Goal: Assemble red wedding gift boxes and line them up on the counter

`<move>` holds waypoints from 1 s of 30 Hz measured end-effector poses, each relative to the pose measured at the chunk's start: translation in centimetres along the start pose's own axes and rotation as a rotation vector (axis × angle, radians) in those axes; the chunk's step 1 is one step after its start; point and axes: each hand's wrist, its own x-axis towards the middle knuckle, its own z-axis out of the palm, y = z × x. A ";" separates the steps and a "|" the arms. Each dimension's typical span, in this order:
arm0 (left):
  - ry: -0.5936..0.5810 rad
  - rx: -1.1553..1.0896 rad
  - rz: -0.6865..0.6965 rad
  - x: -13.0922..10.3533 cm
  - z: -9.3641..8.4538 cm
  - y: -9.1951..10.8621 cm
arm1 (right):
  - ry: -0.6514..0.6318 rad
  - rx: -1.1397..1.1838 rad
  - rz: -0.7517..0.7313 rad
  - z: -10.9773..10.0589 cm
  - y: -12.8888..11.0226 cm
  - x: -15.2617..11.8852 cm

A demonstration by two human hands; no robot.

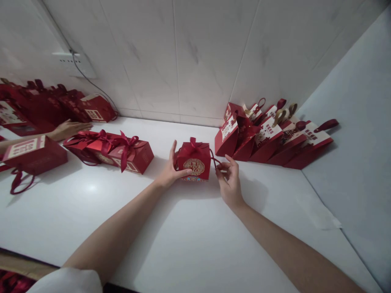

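A red gift box [194, 162] with a gold round emblem and a ribbon bow on top stands in the middle of the white table [189, 236]. My left hand [172, 169] grips its left side, the thumb across the front face and the index finger pointing up. At the box's right side a dark red cord handle [214, 158] sticks out, and my right hand [228, 179] pinches that cord between thumb and fingers.
Red boxes with ribbon bows [130, 152] lie left of centre. Triangular red boxes with ribbon loops [269, 136] stand in rows at the right. Another person's hand [69, 129] rests among boxes at far left, near a box on its side [36, 154]. A tiled wall [201, 57] rises behind.
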 end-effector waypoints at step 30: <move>0.235 0.300 -0.111 0.0 -1.1 0.2 | -0.274 0.077 0.341 0.3 1.5 1.7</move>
